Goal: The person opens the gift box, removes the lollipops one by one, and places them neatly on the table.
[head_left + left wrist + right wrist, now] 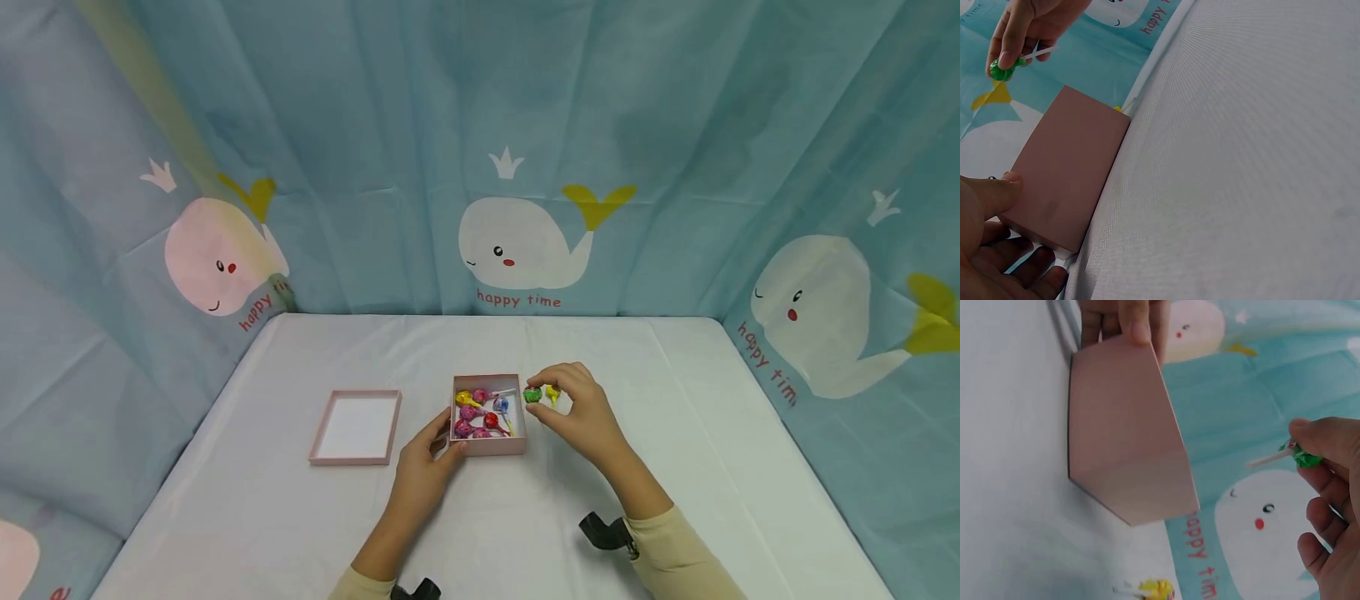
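A pink box [487, 447] without its lid sits on the white table, with several lollipops [491, 422] in pink, red, yellow and blue wrappers inside it. My left hand [423, 471] grips the box at its near left corner, thumb [1004, 195] on the front wall and fingers round the side. Just beyond the box's right wall, my right hand [581, 412] pinches a green lollipop [1309, 457] between thumb and fingertips, above the table. Its white stick points toward the box in the right wrist view. A yellow lollipop [1159, 589] lies on the table right of the box.
The pink-rimmed lid [360, 427] lies to the left of the box, white inside facing up. Blue curtains [375, 167] printed with whales hang at the back and both sides of the table [247, 517]. Black devices [603, 532] are worn at both wrists.
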The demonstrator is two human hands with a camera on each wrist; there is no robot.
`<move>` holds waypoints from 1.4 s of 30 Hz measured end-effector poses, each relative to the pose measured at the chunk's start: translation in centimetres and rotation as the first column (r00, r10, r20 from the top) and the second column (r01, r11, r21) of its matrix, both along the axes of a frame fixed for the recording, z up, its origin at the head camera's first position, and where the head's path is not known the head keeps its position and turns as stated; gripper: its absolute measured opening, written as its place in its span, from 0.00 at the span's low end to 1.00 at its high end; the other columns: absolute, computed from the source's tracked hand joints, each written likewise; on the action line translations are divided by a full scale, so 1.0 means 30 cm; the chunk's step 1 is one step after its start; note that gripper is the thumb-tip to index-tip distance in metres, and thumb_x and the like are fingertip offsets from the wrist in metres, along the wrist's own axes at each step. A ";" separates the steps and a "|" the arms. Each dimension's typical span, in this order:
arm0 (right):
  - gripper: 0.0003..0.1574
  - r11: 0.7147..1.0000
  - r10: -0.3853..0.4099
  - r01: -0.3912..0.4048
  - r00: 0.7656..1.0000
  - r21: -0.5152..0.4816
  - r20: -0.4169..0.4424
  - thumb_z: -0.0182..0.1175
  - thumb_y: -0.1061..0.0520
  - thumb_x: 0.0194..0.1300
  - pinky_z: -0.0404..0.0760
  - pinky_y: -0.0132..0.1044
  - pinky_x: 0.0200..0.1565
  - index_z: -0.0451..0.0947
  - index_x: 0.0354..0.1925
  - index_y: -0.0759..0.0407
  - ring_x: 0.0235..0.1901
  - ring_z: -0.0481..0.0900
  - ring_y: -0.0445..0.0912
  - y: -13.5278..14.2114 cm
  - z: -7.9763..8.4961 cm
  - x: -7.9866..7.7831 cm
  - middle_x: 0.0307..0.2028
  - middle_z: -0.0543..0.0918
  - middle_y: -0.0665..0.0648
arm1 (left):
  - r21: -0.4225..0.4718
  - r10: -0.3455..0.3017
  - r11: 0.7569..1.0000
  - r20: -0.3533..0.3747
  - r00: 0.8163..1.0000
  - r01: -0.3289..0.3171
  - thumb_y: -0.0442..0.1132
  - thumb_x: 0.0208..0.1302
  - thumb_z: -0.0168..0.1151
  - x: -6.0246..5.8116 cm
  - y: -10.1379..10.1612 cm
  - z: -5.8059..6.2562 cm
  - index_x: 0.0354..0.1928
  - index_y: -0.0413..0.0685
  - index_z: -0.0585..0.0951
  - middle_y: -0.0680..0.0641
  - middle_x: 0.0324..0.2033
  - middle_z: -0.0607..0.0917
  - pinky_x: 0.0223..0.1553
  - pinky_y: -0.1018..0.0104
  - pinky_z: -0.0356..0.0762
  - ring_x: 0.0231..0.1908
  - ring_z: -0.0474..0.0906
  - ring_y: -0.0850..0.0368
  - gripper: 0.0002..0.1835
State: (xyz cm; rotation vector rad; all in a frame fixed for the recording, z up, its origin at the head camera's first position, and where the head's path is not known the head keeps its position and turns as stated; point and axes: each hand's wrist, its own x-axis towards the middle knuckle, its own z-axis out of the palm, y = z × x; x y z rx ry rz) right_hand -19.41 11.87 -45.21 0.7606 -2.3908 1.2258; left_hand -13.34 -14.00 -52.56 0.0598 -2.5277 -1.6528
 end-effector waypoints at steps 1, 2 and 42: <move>0.21 1.000 -0.006 0.006 1.000 -0.003 0.000 0.79 0.58 0.56 0.79 0.36 0.46 0.85 0.48 0.48 0.49 0.74 0.40 0.009 0.000 -0.001 0.48 0.85 0.41 | -0.004 0.003 1.000 0.003 1.000 -0.003 0.46 0.67 0.70 0.000 -0.001 -0.001 0.74 0.52 0.71 0.48 0.68 0.78 0.66 0.56 0.78 0.68 0.74 0.50 0.35; 0.21 1.000 -0.014 0.014 1.000 -0.004 0.003 0.79 0.59 0.56 0.79 0.36 0.47 0.86 0.47 0.47 0.50 0.74 0.40 0.019 -0.001 -0.004 0.48 0.85 0.40 | 0.001 0.008 1.000 0.007 1.000 -0.008 0.46 0.67 0.71 -0.001 -0.001 -0.002 0.74 0.53 0.71 0.49 0.68 0.78 0.66 0.57 0.78 0.68 0.75 0.51 0.35; 0.20 0.940 -0.337 0.322 0.843 0.109 0.419 0.74 0.50 0.63 0.75 0.41 0.46 0.86 0.52 0.53 0.47 0.74 0.50 0.240 -0.207 -0.155 0.50 0.87 0.55 | 0.023 0.000 1.000 0.003 1.000 0.000 0.47 0.67 0.71 0.005 -0.008 -0.010 0.74 0.52 0.71 0.50 0.69 0.77 0.66 0.60 0.78 0.66 0.76 0.51 0.35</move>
